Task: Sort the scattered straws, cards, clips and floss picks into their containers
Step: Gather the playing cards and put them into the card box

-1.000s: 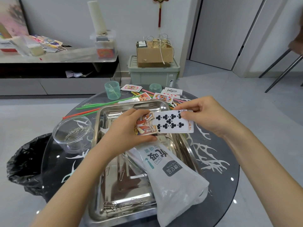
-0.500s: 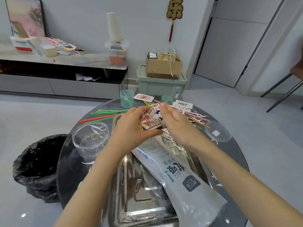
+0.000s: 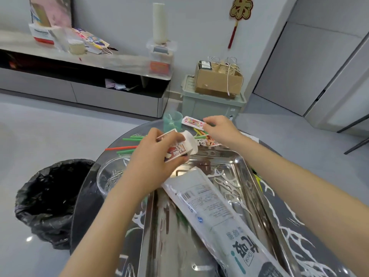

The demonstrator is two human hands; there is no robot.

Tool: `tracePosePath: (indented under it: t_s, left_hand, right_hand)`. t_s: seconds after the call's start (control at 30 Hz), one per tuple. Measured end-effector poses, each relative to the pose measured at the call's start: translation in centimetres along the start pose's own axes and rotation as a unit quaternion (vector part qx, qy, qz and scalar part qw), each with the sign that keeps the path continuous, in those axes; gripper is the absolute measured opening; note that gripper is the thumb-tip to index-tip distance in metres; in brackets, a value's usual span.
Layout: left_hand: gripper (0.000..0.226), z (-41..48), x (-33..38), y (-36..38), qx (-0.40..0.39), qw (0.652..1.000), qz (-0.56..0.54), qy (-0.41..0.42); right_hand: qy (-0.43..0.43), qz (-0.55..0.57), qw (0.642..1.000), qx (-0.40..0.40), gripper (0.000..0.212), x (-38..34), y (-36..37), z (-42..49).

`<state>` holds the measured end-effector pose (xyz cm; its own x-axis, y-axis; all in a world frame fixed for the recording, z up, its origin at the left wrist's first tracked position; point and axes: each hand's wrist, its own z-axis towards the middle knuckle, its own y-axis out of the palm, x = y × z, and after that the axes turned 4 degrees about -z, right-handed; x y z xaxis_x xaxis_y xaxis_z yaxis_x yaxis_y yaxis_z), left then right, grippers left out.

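Note:
My left hand (image 3: 153, 156) grips a stack of playing cards (image 3: 180, 147) above the far end of the steel tray (image 3: 245, 176). My right hand (image 3: 219, 128) reaches to the table's far edge and pinches a face card (image 3: 191, 122) lying there. More cards (image 3: 207, 142) lie under my right wrist. Green and red straws (image 3: 127, 145) lie left of the tray. A clear round dish (image 3: 111, 176) holds paper clips. A long white straw bag (image 3: 215, 212) lies in the tray. A green cup (image 3: 172, 120) stands at the far edge.
A black bin bag (image 3: 50, 196) sits on the floor to the left of the round glass table (image 3: 311, 232). Behind the table stand a green storage box (image 3: 211, 104) with a cardboard box on it and a low TV cabinet (image 3: 85, 76).
My right hand left the stack and reached forward to the face card at the far edge. My left hand kept the stack, now tilted. The camera moved closer and lower.

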<state>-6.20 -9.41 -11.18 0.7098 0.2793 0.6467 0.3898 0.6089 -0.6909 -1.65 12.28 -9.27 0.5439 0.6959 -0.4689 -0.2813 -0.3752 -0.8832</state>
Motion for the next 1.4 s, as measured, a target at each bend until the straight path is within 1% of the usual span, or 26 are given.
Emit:
tracePosePath:
  t_s: [0.07,0.13,0.2,0.27,0.33,0.43,0.5,0.6,0.67,0.77,0.87,0.93,1.03,1.1,1.13,1.2,1.3,1.4]
  left_hand:
    - [0.04,0.4,-0.7,-0.4,0.014,1.0,0.013,0.001]
    - [0.041,1.0,-1.4,-0.7,0.011,1.0,0.012,0.0]
    - [0.047,1.3,-1.9,-0.8,0.006,1.0,0.006,0.001]
    - [0.064,1.8,-2.6,-0.8,-0.008,1.0,-0.006,0.008]
    - [0.082,2.3,-3.2,-0.7,-0.026,1.0,0.0,0.013]
    - [0.096,2.4,-4.1,-0.7,-0.018,1.0,-0.003,-0.002]
    - [0.095,2.5,-4.6,-0.9,-0.009,1.0,0.0,-0.02]
    - [0.082,2.6,-4.8,-1.2,-0.012,1.0,0.004,-0.019]
    - [0.078,2.7,-4.8,-1.3,-0.015,1.0,0.003,-0.018]
    - [0.076,2.8,-4.9,-1.6,-0.008,1.0,-0.008,-0.019]
    - [0.076,2.9,-4.9,-1.7,-0.001,1.0,-0.015,-0.018]
    - [0.075,2.9,-4.9,-1.8,0.0,1.0,-0.018,-0.018]
    - [0.073,2.9,-4.8,-1.9,0.001,0.999,-0.029,-0.021]
    - [0.071,2.9,-4.6,-1.9,-0.001,0.999,-0.03,-0.024]
    - [0.069,2.9,-4.5,-1.9,-0.003,0.999,-0.031,-0.024]
    - [0.066,2.8,-4.2,-2.0,-0.007,0.999,-0.032,-0.021]
    - [0.064,2.5,-3.7,-1.8,-0.006,0.999,-0.04,-0.021]
    - [0.065,2.5,-3.1,-1.5,-0.005,0.998,-0.052,-0.027]
  right_hand:
    - [-0.003,-0.039,0.999,-0.013,0.037,0.6,0.8,2.8]
    - [0.009,-0.072,0.997,-0.035,0.039,1.2,1.6,5.5]
    - [0.021,-0.109,0.993,-0.048,0.039,1.8,2.3,7.6]
    - [0.024,-0.136,0.989,-0.048,0.039,2.4,3.1,9.7]
    - [0.026,-0.15,0.987,-0.044,0.042,2.9,3.8,11.5]
    - [0.031,-0.158,0.986,-0.04,0.048,3.1,4.1,13.3]
    - [0.035,-0.159,0.985,-0.058,0.048,3.0,3.9,14.4]
    - [0.041,-0.163,0.978,-0.12,0.042,2.7,3.0,15.2]
    - [0.045,-0.154,0.977,-0.143,0.043,2.7,2.5,15.4]
    - [0.048,-0.13,0.979,-0.152,0.05,2.8,2.4,15.6]
    - [0.055,-0.097,0.985,-0.131,0.052,2.8,2.5,15.3]
    - [0.065,-0.058,0.991,-0.097,0.047,3.1,2.7,15.3]
    - [0.066,0.024,0.997,-0.02,0.032,3.1,2.5,14.6]
    - [0.061,0.104,0.992,0.035,0.026,2.4,1.3,12.6]
    - [0.052,0.148,0.986,0.05,0.024,1.9,0.4,11.0]
    - [0.013,0.218,0.975,0.04,0.021,1.1,-1.6,6.7]
    - [-0.057,0.257,0.965,-0.012,0.029,-0.1,-3.5,-0.4]
    - [-0.066,0.271,0.96,-0.03,0.033,-1.1,-3.8,-4.9]
